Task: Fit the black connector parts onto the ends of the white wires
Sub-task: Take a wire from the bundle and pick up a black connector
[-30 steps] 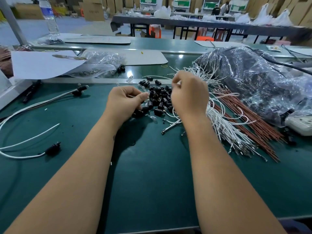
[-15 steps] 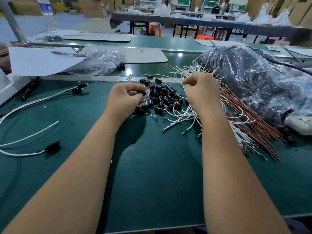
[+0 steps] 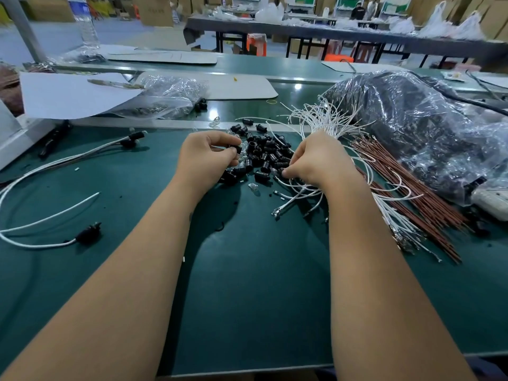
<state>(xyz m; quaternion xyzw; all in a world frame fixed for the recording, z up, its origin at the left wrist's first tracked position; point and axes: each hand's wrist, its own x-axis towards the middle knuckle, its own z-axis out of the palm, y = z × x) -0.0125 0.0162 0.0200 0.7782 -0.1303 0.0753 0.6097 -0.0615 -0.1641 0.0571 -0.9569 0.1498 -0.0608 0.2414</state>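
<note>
Lowered since the earlier frame, the right hand now pinches white wires beside the centre pile of black connector parts, the left hand pinches one connector, and finished leads lie lower left, most wires evidently unfitted.

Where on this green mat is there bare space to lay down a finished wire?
Bare green mat lies between the two forearms, nearer than the black connector pile. Another free patch sits left of the left hand, between the finished white wires. It is crowded right of the right hand: white wire bundle, brown wires, plastic bag.
</note>
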